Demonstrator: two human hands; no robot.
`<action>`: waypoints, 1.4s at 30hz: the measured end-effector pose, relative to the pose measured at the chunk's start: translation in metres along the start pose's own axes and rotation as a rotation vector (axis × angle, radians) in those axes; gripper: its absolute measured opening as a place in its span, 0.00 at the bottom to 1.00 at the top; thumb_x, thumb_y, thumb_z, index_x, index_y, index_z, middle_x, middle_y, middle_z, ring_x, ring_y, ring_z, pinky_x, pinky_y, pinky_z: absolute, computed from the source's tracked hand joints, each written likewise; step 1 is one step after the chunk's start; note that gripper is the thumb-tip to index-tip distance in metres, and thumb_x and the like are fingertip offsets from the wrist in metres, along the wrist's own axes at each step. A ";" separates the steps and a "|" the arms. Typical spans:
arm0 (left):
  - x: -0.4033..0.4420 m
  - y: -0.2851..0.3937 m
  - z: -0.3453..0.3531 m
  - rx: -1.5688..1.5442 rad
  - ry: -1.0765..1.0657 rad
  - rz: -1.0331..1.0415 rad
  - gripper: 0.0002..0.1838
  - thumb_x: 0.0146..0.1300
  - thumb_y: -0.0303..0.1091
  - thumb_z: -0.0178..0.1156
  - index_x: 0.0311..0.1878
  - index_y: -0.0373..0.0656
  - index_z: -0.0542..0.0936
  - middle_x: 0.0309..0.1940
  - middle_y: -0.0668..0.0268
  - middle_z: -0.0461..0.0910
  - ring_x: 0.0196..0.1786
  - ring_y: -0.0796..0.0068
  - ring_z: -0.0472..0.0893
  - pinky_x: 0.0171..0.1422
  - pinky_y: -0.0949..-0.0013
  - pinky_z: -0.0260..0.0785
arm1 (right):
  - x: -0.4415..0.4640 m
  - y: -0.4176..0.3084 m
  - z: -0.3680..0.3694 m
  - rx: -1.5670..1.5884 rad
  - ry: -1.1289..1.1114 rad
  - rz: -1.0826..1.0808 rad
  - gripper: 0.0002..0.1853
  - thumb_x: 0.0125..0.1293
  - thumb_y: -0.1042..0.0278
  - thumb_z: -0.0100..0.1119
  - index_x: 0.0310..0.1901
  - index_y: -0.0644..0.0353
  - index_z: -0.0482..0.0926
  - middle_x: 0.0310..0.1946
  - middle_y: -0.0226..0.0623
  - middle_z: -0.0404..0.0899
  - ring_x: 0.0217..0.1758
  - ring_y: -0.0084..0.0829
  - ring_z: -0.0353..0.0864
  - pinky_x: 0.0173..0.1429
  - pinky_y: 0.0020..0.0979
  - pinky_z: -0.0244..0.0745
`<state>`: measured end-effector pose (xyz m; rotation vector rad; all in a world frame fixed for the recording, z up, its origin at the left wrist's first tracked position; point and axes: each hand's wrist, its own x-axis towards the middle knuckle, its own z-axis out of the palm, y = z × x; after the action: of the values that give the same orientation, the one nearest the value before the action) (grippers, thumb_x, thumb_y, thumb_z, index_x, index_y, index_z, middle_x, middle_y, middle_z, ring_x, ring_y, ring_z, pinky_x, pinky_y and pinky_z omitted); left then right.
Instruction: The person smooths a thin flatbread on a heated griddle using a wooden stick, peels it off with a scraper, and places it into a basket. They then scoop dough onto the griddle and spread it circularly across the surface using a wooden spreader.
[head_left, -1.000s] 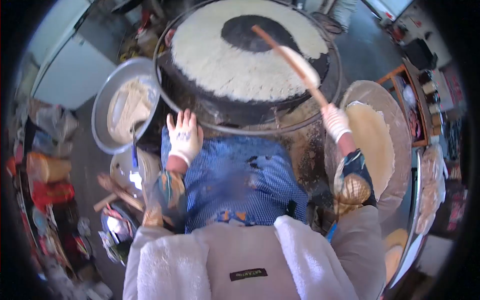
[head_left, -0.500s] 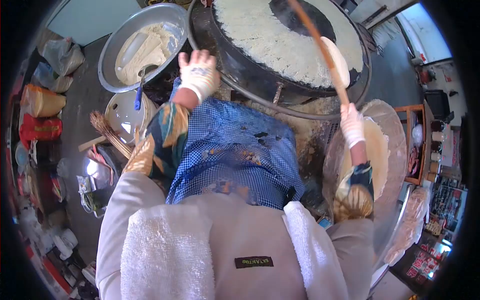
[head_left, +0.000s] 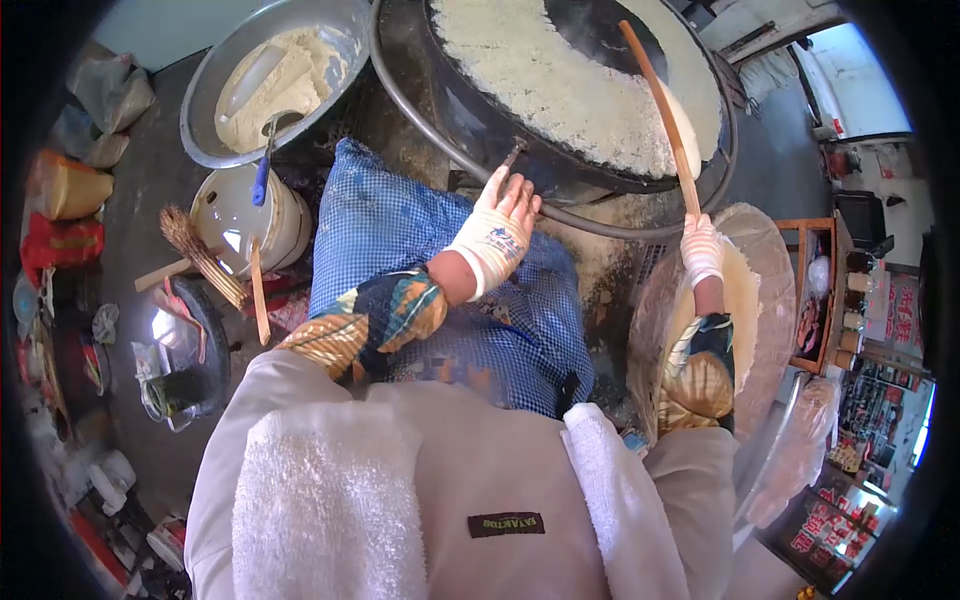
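My right hand [head_left: 702, 250], in a striped fingerless glove, is closed round the lower end of a long wooden spreader [head_left: 662, 110]. Its pale rounded part rests on the batter near the right edge of a large round black griddle [head_left: 480, 130]. Pale batter [head_left: 530, 95] covers much of the griddle, with a dark bare patch at the upper middle. My left hand [head_left: 497, 232] wears a similar glove. Its fingers are extended at the metal ring [head_left: 590, 226] round the griddle, beside a short bolt-like handle, and nothing is seen held in it.
A metal basin [head_left: 200, 115] of batter with a blue-handled tool stands at upper left, above a white bucket [head_left: 295, 215]. A brush of twigs [head_left: 195, 250] lies beside the bucket. At right, a thin round pancake [head_left: 742, 310] lies on a round tray [head_left: 775, 270].
My left hand has moved right, from near the basin to the griddle's ring. The spreader has shifted in my right hand's grip, its upper end lower in view. The camera view has also turned.
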<state>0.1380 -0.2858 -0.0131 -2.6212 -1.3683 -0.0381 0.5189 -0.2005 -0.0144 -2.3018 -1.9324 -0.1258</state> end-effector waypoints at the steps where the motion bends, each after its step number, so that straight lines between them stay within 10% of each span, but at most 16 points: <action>1: -0.003 0.000 0.000 -0.013 -0.001 -0.014 0.26 0.63 0.29 0.49 0.65 0.32 0.70 0.65 0.49 0.69 0.73 0.51 0.63 0.79 0.38 0.39 | -0.001 0.000 -0.003 -0.001 -0.017 0.012 0.20 0.72 0.47 0.47 0.40 0.58 0.74 0.31 0.58 0.80 0.38 0.63 0.79 0.41 0.56 0.73; 12: -0.003 -0.053 0.013 -0.115 0.198 -0.191 0.21 0.55 0.33 0.57 0.53 0.37 0.77 0.54 0.53 0.77 0.66 0.54 0.70 0.77 0.40 0.42 | -0.002 -0.017 -0.005 -0.113 -0.037 -0.116 0.22 0.75 0.53 0.41 0.33 0.60 0.78 0.29 0.54 0.82 0.32 0.57 0.82 0.39 0.52 0.79; 28: -0.025 -0.105 0.028 -0.244 0.271 -0.191 0.33 0.53 0.32 0.59 0.65 0.34 0.67 0.66 0.48 0.67 0.74 0.48 0.58 0.78 0.37 0.33 | -0.224 0.013 -0.027 0.271 -0.287 -0.180 0.13 0.71 0.53 0.49 0.38 0.54 0.71 0.21 0.48 0.80 0.23 0.52 0.80 0.26 0.51 0.73; 34: 0.011 -0.001 -0.015 -0.377 0.120 -0.033 0.30 0.55 0.38 0.60 0.60 0.33 0.71 0.60 0.51 0.71 0.68 0.51 0.65 0.77 0.39 0.36 | -0.119 -0.012 0.002 0.065 -0.114 -0.277 0.16 0.70 0.55 0.48 0.32 0.58 0.71 0.21 0.49 0.80 0.24 0.50 0.81 0.28 0.50 0.76; 42: -0.003 -0.032 0.012 -0.210 0.208 -0.110 0.28 0.56 0.35 0.58 0.59 0.31 0.72 0.60 0.48 0.71 0.67 0.48 0.67 0.75 0.35 0.45 | -0.010 -0.043 -0.025 -0.044 -0.199 -0.073 0.21 0.73 0.49 0.43 0.43 0.62 0.75 0.31 0.55 0.83 0.36 0.55 0.83 0.45 0.53 0.76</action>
<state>0.1095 -0.2681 -0.0204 -2.6093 -1.5037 -0.4805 0.4749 -0.2066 0.0110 -2.3525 -2.1278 0.0571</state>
